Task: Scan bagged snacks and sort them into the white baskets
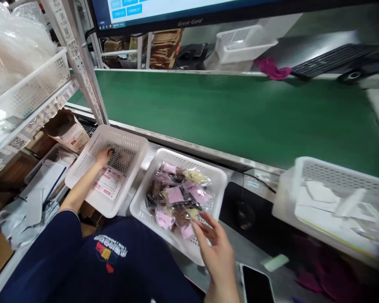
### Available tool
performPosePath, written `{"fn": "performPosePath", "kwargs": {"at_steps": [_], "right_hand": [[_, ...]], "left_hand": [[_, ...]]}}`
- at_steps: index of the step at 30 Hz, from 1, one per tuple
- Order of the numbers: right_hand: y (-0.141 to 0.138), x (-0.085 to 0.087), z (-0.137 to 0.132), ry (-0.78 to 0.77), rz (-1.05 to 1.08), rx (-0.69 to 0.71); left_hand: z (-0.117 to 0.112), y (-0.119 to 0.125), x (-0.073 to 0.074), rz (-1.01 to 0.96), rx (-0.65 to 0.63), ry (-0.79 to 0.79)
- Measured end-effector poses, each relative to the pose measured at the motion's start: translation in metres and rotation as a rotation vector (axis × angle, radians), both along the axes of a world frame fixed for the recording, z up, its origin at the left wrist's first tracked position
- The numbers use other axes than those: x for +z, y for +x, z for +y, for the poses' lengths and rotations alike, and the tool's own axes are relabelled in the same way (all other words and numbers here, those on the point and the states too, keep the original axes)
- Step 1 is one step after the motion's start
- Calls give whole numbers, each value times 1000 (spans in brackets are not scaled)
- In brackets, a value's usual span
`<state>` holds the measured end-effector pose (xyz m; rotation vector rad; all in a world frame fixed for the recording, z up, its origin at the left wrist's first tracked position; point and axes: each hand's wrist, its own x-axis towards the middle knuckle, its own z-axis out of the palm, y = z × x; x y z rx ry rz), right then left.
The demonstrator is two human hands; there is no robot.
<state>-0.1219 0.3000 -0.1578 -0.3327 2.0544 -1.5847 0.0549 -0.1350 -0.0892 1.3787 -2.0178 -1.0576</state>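
Observation:
My left hand [104,156] reaches into the left white basket [78,164], its fingers closed at a small dark thing by the basket's floor that I cannot make out. A printed leaflet [110,182] with pink and red print lies flat in the same basket, under my left forearm. In the middle white basket [219,176] lies a pile of clear plastic packets [176,194] with pink cards and brown, black and cream contents. Over this basket's near right edge is my right hand [216,246], fingers apart and fingertips close to the packets, with nothing visible in it.
A green conveyor belt [227,113] runs behind the baskets, below a monitor [189,21]. To the right are a black mouse [244,214], a phone [257,286] and a white basket with papers [337,168]. A shelf post [78,59] stands at left.

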Motion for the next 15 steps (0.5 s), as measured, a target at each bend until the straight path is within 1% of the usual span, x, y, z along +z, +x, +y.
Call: {"fn": "performPosePath", "kwargs": {"at_steps": [1,2,3,5,6,7,8,9,10,11,12,13,14,15], "right_hand": [[2,1,-8,-32,9,23],[4,3,-18,-70,19,50],[8,6,-29,-116,26,85],[20,12,-52,-224,11,182],[27,16,-63,-268,-8,244],[34,20,-73,-294,-29,314],[40,24,-80,-302,-50,380],[46,28,-84,-286,-73,437],[49,31,-85,-254,-94,479],[51,33,-84,-218,-112,500],[51,33,-80,-185,-126,499],[49,32,-74,-158,-131,478],[46,30,-66,-140,-126,447],[42,26,-58,-129,-113,411]], "left_hand": [[8,1,7,59,-46,47],[20,1,13,118,-95,94],[37,0,18,172,-163,153],[83,-2,24,228,-335,265],[108,-4,25,275,-512,361],[130,-5,25,321,-678,409],[148,-5,25,341,-829,411],[159,-4,24,352,-927,390],[161,-2,23,332,-936,348],[155,3,22,275,-843,298],[142,10,20,191,-665,249],[124,19,18,92,-446,209],[104,30,15,-31,-193,164],[84,43,11,-113,-41,138]]}}
